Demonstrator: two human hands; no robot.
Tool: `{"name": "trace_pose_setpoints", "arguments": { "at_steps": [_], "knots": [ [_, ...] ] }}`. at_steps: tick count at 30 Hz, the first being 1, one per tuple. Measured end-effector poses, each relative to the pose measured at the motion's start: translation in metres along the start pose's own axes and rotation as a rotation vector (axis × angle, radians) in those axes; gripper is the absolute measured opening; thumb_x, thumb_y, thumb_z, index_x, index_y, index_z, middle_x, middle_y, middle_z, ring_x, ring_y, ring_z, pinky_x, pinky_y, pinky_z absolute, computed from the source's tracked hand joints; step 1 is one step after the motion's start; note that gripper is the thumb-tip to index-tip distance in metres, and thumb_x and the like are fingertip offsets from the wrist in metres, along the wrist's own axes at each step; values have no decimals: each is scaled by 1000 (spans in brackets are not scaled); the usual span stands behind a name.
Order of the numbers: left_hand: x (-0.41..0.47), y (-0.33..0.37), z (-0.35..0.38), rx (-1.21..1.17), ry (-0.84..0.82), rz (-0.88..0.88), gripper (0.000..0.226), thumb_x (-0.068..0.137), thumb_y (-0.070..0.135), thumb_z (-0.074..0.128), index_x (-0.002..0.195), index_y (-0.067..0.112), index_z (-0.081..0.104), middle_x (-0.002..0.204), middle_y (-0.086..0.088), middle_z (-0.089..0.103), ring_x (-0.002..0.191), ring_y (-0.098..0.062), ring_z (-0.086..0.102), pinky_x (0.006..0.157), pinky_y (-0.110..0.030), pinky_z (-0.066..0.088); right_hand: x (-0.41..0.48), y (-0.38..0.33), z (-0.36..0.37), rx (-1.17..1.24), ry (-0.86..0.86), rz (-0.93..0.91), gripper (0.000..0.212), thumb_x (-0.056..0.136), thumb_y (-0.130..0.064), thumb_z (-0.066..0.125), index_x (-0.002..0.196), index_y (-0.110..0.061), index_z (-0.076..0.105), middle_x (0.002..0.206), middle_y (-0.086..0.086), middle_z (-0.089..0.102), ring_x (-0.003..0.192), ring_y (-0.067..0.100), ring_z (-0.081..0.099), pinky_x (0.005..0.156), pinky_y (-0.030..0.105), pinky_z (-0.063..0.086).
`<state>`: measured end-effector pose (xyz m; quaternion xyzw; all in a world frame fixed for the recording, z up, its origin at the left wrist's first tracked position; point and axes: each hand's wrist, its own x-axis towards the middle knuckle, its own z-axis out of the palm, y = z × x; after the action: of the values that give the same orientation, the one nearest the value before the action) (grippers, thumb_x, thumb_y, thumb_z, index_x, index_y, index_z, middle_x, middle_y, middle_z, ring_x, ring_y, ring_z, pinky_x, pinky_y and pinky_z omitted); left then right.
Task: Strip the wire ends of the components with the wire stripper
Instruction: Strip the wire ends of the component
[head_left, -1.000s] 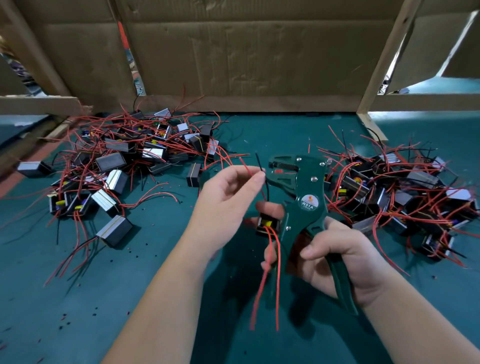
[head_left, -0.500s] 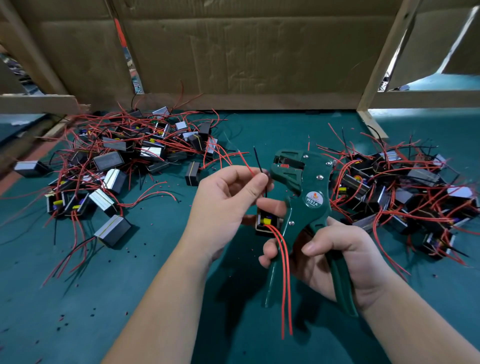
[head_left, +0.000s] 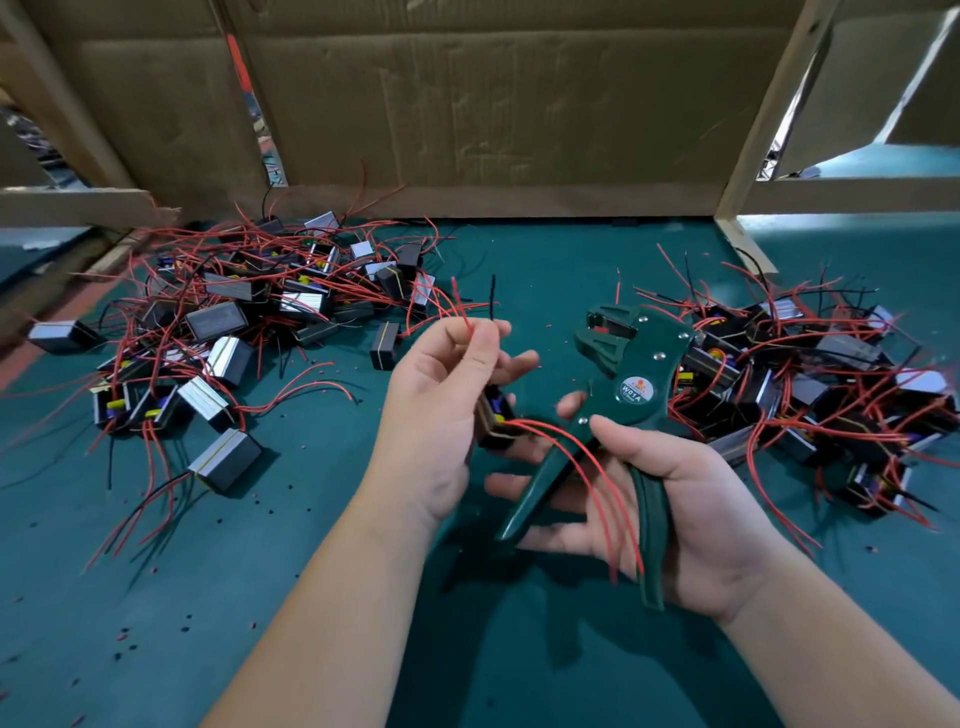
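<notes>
Drew the wire ends (head_left: 470, 312) clear of the wire stripper (head_left: 631, 374) since half a second before and carried them off to the left, well apart from the tool's head. Pinched those ends, one red and one black, between thumb and forefinger of the left hand (head_left: 441, 410), pointed up and away. Held the component (head_left: 493, 423) low, tucked behind that hand's lower fingers and just beside the stripper's near handle; could not tell which fingers bore it. Trailed two more red leads (head_left: 587, 462) from it across the right palm and over the handles. Gripped the stripper in the right hand (head_left: 685, 509), above the green mat (head_left: 182, 571) at centre, head up and tilted toward the right: thumb laid by the pivot, one handle along the palm, the other on loosely curled fingers, both handles spread wide. Read "W01A" on the round white and orange label (head_left: 638, 389) near the pivot; could not make out the smaller print under it. Found a heap of like components (head_left: 244, 312) with red and black leads on the mat to the left, and a second heap (head_left: 831, 374) to the right, just behind the stripper's head. Saw small scraps of insulation (head_left: 124, 635) scattered over the mat at front left. Saw a cardboard wall (head_left: 493, 104) at the back and a pale wooden frame (head_left: 769, 104) beside it.
</notes>
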<state>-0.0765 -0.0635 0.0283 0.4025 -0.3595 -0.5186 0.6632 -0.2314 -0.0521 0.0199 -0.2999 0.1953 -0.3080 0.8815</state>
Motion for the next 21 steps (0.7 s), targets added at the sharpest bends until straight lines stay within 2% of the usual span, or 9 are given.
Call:
{"name": "trace_pose_setpoints", "arguments": {
  "at_steps": [2,4,6,8,10,12,14,16,21],
  "knots": [
    [1,3,-3,-14,21,-12,10,87,28,56,82,20,59,64,10,57,79,-18,71,66,-33,44,0,0,-3,-52,52,26,27,88,-31,55,108,-18,67,120,19,64,112,39,60,89,61,48],
    [2,5,-5,-1,35,-16,12,93,24,54,85,21,63,64,11,56,69,-16,70,64,-31,47,0,-1,-5,-58,93,13,22,90,-34,50,104,-24,64,105,17,67,106,40,61,92,66,41],
    [1,8,-6,23,51,-19,14,94,23,55,87,22,67,67,12,59,58,-12,66,55,-26,51,-1,-1,-5,-65,120,1,18,87,-35,55,101,-26,63,93,17,64,99,41,62,94,68,37],
    [1,9,-6,77,63,-10,14,94,21,57,89,22,70,70,12,65,49,-6,58,46,-19,47,-3,0,-6,-84,140,-5,23,81,-32,60,101,-24,66,88,18,60,89,39,62,92,63,41],
    [2,10,-6,128,72,15,15,93,17,58,88,22,72,71,9,68,45,-4,49,43,-16,42,-4,-1,-6,-102,122,-3,33,73,-29,70,105,-20,68,85,18,59,81,37,61,87,59,45],
    [2,9,-6,146,71,42,20,92,14,60,83,23,75,67,9,65,42,-4,42,42,-17,40,-6,-1,-6,-129,68,11,47,65,-31,80,109,-17,67,82,19,59,77,37,60,83,60,47],
    [2,8,-7,156,64,56,23,91,14,60,80,26,76,60,12,56,42,-4,36,43,-18,40,-7,0,-4,-146,20,30,51,64,-35,80,108,-13,66,82,21,60,76,37,61,79,59,48],
    [2,8,-7,199,52,83,23,91,15,62,79,29,76,55,14,50,42,-3,35,44,-19,40,-7,2,-2,-150,-12,38,49,63,-35,80,101,-9,67,84,23,62,75,38,62,76,58,50],
    [0,8,-9,284,22,164,15,85,18,67,78,29,76,62,17,61,46,0,46,45,-19,42,-7,6,-1,-176,-7,-6,47,61,-33,82,92,-2,66,87,29,63,74,39,63,74,57,52]
  ]
}}
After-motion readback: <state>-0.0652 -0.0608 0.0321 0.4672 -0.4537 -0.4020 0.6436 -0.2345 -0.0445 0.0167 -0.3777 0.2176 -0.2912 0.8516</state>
